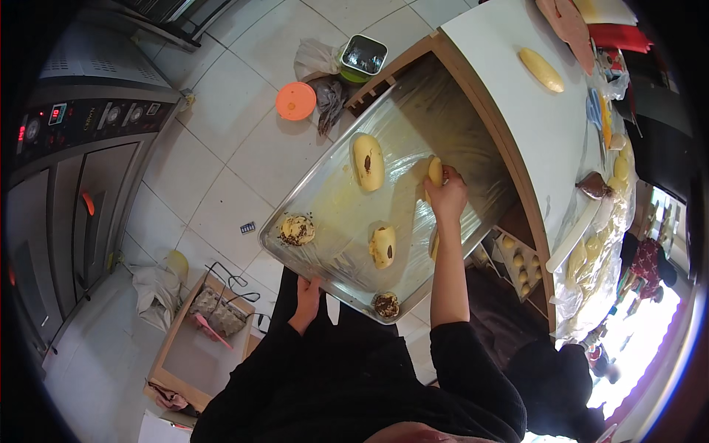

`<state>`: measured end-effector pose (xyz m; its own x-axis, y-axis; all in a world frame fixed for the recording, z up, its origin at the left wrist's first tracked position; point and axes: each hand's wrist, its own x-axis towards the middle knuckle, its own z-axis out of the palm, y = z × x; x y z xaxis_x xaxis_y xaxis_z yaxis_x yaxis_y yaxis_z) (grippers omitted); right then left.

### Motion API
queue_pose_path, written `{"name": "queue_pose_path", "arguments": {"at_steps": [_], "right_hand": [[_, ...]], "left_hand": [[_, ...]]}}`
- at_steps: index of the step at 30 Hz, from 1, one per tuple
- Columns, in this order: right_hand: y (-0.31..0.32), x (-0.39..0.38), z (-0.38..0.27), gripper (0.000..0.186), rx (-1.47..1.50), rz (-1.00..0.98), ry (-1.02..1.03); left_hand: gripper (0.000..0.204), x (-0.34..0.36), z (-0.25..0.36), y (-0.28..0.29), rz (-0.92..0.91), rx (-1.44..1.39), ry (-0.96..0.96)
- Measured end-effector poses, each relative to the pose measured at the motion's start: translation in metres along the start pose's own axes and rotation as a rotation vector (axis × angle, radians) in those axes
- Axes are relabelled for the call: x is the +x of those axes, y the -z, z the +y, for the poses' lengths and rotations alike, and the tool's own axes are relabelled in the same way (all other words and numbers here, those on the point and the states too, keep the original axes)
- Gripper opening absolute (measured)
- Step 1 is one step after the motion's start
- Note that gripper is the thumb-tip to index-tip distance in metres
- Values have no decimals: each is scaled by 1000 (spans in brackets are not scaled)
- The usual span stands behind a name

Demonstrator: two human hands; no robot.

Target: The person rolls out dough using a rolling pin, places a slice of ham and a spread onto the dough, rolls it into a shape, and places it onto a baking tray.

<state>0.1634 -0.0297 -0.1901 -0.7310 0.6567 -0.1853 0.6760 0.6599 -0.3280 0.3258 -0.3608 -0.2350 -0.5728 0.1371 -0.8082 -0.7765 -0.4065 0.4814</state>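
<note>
Tilted in front of me is a large metal baking tray (332,210), its far part inside an opening under the table. My left hand (306,301) grips its near edge. My right hand (449,196) is over the tray, its fingers closed round a yellow dough roll (435,171). On the tray also lie a long dough roll (368,166) with a brown spot, a shorter dough roll (382,249), and two round dough pieces (297,230) (385,304) with brown crumbs. My right forearm partly hides another yellow piece.
A white-topped table (509,88) on the right carries a dough roll (541,70) and plastic-covered dough. Below it, a lower tray (520,264) holds dough balls. An oven (96,111) stands left. On the floor are an orange lid (296,101), bags and a cardboard box (193,362).
</note>
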Motion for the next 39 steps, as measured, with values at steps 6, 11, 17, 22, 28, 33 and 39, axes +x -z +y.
{"name": "queue_pose_path", "arguments": {"at_steps": [6,11,17,22,28,33,39], "right_hand": [[23,-8,-11,64,37,-97,-27],[20,-8,13,79,216,-137,196],[25,-9,9,86,125,-180,237],[110,-22,-44,77,382,-344,308],[247,97,-96,54,112,256,813],[242,187,-76,56,-146,-66,930],[238,202,-77,48,-67,-211,768]], "left_hand": [[36,-1,2,0,4,24,2],[34,-1,2,0,-12,3,-8],[41,4,-3,4,-23,15,6],[35,4,2,-4,1,8,-6],[42,8,-9,1,-18,1,-56],[39,6,-4,-4,-4,27,-17],[36,7,0,-11,17,32,-11]]}}
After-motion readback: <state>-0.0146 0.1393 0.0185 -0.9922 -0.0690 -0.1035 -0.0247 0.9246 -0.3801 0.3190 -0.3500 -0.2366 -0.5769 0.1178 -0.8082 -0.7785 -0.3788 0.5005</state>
